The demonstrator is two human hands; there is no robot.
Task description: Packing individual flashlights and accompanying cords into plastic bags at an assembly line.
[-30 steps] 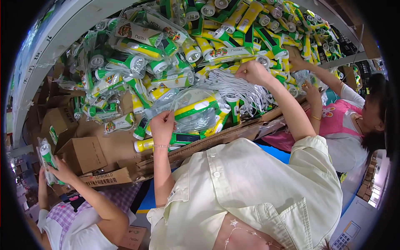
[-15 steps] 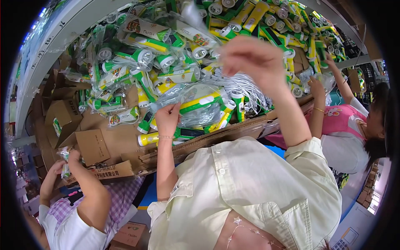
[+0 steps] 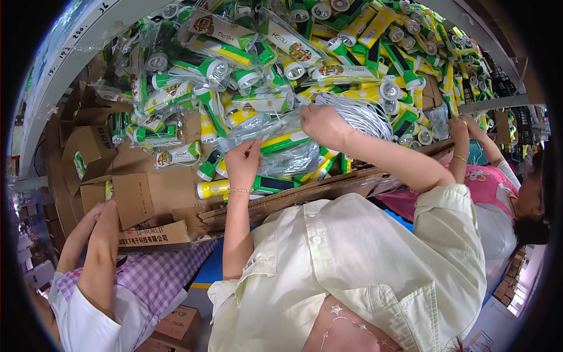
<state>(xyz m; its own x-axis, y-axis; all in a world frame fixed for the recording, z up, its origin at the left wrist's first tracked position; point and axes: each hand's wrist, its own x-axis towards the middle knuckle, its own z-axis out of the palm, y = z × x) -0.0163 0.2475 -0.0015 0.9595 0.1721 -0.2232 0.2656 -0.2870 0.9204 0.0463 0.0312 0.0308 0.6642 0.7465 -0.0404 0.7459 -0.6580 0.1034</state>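
My left hand [image 3: 243, 163] pinches the edge of a clear plastic bag [image 3: 258, 130] in a stack of thin bags. On the stack's other side, my right hand [image 3: 328, 126] has its fingers closed at the plastic, palm down. Between my hands lies a yellow and green flashlight [image 3: 284, 141]; whether it is inside a bag or among the bags I cannot tell. A bundle of white cables [image 3: 366, 114] rests just beyond my right hand. Below my left hand, a yellow flashlight [image 3: 214, 188] with a white head lies near the cardboard edge.
A big heap of flashlights [image 3: 363, 29], some bagged with white cards, fills the far side. Cardboard boxes [image 3: 91, 154] stand at left. A co-worker's hands [image 3: 99, 214] are at a small box there; another co-worker's hands [image 3: 463, 129] are at right. A cardboard rim [image 3: 328, 183] runs before me.
My right hand has come down from above the heap onto the bags. A blurred pale thing in the air is gone. The left co-worker's hands have moved to the small box.
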